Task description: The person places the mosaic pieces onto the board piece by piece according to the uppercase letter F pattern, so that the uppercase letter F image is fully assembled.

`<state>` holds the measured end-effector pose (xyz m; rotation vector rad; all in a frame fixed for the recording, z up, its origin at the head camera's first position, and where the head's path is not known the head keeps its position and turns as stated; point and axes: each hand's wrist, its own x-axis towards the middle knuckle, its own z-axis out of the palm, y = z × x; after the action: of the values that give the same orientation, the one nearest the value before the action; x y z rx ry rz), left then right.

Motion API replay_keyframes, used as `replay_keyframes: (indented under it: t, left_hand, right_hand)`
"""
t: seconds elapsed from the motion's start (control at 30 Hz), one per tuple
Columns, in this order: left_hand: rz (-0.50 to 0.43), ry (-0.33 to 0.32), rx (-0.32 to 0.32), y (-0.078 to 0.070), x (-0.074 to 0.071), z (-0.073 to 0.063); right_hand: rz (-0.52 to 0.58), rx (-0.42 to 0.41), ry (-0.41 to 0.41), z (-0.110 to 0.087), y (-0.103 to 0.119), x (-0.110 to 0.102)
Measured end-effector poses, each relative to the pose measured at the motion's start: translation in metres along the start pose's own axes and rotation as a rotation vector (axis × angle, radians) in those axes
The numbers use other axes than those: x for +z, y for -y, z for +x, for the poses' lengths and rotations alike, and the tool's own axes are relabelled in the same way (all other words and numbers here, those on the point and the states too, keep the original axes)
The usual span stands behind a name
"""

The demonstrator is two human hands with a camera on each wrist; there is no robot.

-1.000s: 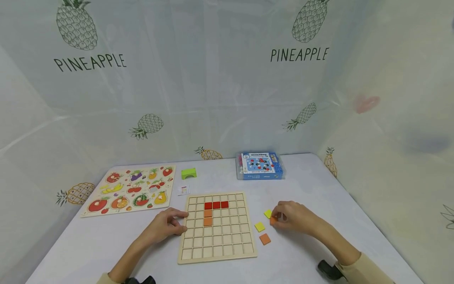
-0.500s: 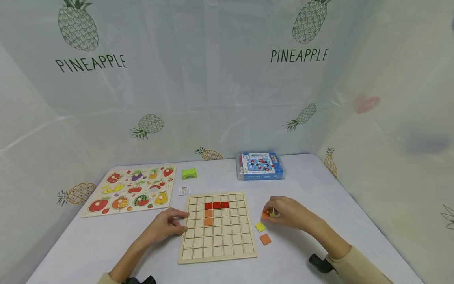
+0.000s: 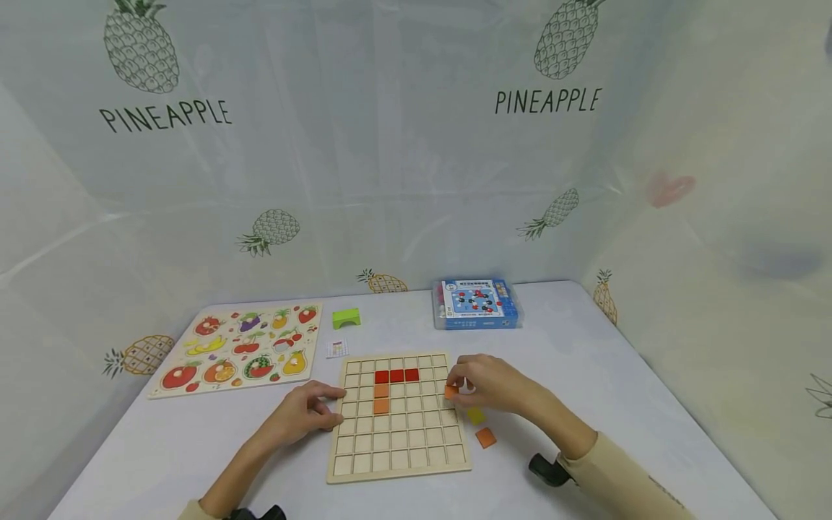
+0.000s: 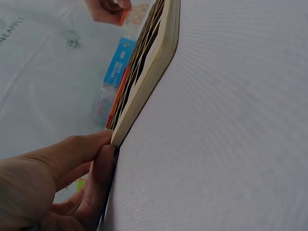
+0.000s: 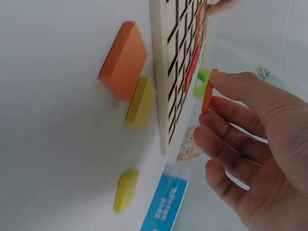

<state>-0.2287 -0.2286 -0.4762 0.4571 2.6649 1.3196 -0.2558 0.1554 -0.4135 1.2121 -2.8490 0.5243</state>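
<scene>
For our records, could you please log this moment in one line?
right hand: pinches orange tile aloft | left hand: touches grid board | on board: three red tiles, two orange tiles

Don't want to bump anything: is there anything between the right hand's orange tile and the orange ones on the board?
Nothing visible: the right hand holds its tile near the right edge of the board, with only bare squares toward the orange pair.
</scene>
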Motion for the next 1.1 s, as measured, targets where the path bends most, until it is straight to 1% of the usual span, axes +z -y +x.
replay_keyframes:
  t: [0.13,0.57,0.9,1.1]
  left_hand:
    - [0.012,-0.009,0.002,0.001,0.000,0.000]
    - [0.016,-0.009,-0.019,0.001,-0.001,0.001]
    - [-0.011,-0.002,-0.025,0.002,-0.001,0.002]
    - [-0.008,-0.004,-0.031,0.002,0.000,0.002]
  right_hand:
    - [0.010,-0.012,0.013,0.011,0.010,0.005]
    - [-0.042,-0.063,0.059,0.042,0.039,0.023]
    - [-0.054,-0.100,0.086,0.056,0.055,0.035]
    - [-0.093,-0.133,0.087,0.062,0.063,0.044]
